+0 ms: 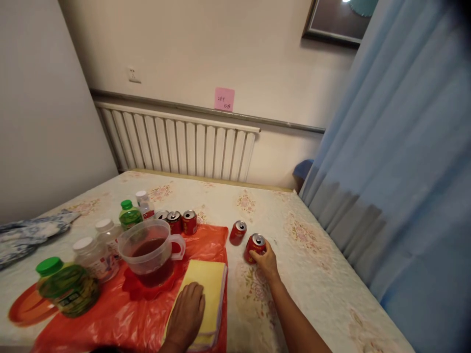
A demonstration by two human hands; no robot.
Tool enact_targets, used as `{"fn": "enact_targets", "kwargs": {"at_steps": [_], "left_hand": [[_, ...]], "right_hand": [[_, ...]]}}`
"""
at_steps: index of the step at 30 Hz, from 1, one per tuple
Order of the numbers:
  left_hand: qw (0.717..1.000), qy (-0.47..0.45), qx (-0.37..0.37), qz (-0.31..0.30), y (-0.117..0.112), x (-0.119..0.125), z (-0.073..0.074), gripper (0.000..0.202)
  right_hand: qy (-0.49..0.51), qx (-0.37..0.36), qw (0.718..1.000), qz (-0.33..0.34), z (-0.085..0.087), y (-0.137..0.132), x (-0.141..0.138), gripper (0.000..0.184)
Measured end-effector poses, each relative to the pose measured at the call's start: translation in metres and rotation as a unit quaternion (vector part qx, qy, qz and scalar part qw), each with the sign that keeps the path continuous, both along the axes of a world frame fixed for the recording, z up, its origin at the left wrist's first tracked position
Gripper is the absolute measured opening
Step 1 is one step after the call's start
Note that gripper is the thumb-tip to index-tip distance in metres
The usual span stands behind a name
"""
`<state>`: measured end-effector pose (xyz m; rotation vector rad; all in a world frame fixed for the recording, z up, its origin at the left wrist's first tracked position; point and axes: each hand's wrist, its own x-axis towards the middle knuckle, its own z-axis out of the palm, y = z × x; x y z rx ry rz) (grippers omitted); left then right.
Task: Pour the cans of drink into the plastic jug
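Observation:
My right hand (267, 262) is wrapped round a red soda can (251, 249), which stands upright on the floral tablecloth with its top opened. Just beyond it to the left is another red can (237, 234). On a folded yellow cloth (208, 279) rests my left hand (189, 309), lying flat with its fingertips stretched forward. The cloth lies on a red plastic sheet (121, 318). Left of the cloth, a clear measuring jug (147, 255) holding dark red liquid sits on a red dish (138, 291).
Several more cans (189, 223) stand behind the jug. Jars with green lids (69, 289) and white lids (96, 260) line the left side. A patterned blue-white cloth (33, 235) lies at far left. A blue curtain (397, 171) hangs along the right; a radiator (184, 142) is behind the table.

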<state>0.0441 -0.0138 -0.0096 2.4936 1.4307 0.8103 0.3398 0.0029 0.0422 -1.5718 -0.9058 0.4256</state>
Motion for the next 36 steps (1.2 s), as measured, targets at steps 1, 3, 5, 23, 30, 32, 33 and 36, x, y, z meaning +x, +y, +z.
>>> {"fn": "enact_targets", "kwargs": {"at_steps": [1,3,5,23,30,32,33,36], "left_hand": [[1.0,0.001,0.001,0.0,0.0,0.0,-0.001,0.02],[1.0,0.002,0.005,0.001,0.001,0.0,-0.004,0.019],[1.0,0.004,0.014,0.004,0.001,0.0,-0.007,0.018],[0.996,0.042,0.076,0.006,0.004,0.0,-0.013,0.015],[0.996,0.037,0.081,0.007,0.002,0.0,-0.009,0.015],[0.996,0.033,0.081,0.008,0.001,0.001,-0.008,0.015],[0.996,0.032,0.08,0.008,0.001,0.001,-0.008,0.015],[0.997,0.027,0.074,0.009,0.0,0.001,-0.007,0.015]], "right_hand": [[-0.007,0.001,1.0,-0.006,-0.003,0.005,0.004,0.067],[-0.027,-0.002,0.999,-0.017,-0.01,0.015,0.01,0.068],[-0.045,-0.008,0.999,-0.026,-0.016,0.025,0.015,0.069],[-0.016,-0.042,0.999,0.019,-0.034,0.036,0.024,0.088],[-0.145,-0.044,0.988,-0.038,0.017,0.037,0.044,0.081],[-0.24,-0.093,0.965,-0.042,0.04,0.044,0.043,0.072],[-0.27,-0.109,0.956,-0.032,0.049,0.049,0.041,0.067],[-0.327,-0.15,0.933,0.023,0.07,0.065,0.03,0.057]]}}
